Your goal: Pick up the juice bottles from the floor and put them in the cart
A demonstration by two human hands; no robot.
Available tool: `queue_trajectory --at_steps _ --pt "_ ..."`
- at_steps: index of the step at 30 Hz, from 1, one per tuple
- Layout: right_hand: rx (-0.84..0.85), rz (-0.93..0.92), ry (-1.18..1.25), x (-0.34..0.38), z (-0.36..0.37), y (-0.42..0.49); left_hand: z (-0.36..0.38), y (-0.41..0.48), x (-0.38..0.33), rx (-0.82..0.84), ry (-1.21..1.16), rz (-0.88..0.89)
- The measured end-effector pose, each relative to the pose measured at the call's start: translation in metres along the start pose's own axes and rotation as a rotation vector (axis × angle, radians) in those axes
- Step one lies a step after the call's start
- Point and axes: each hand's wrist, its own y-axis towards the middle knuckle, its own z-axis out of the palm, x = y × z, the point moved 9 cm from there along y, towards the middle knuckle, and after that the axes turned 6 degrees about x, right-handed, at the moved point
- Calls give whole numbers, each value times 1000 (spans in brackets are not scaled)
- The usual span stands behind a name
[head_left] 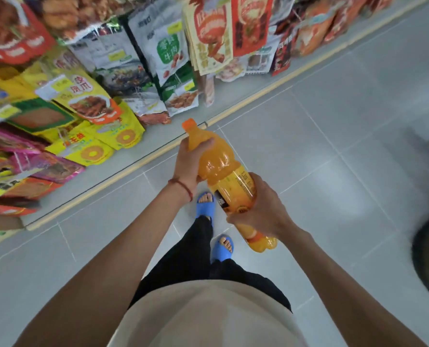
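Left hand (190,162) grips juice bottle (222,167) at neck, right hand (261,211) near base.

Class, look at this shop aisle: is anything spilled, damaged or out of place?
Nothing stands out. The juice bottle, cap on, is held by the left hand near its neck and the right hand near its base; the floor shows no spill.

Place: I am standing in a shop aisle | Shown by: printed snack bags (88,101) are crowding the display on my left, row upon row | small yellow labels (174,27) are sitting on several packets | a grey tiled floor (333,146) is running along the beige-edged shelf base (108,171)
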Motion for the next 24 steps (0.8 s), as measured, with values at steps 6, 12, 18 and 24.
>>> queue_trajectory --at_steps 6,12,18,24 --pt "-61 115 65 -27 -59 21 76 52 -16 132 116 -79" --pt "-160 215 160 -52 -120 37 160 108 -26 276 164 -139" --pt "-249 322 276 -99 -177 54 259 159 -20 416 291 -211" --pt "-278 361 372 -164 -249 76 369 202 -7 480 405 -251"
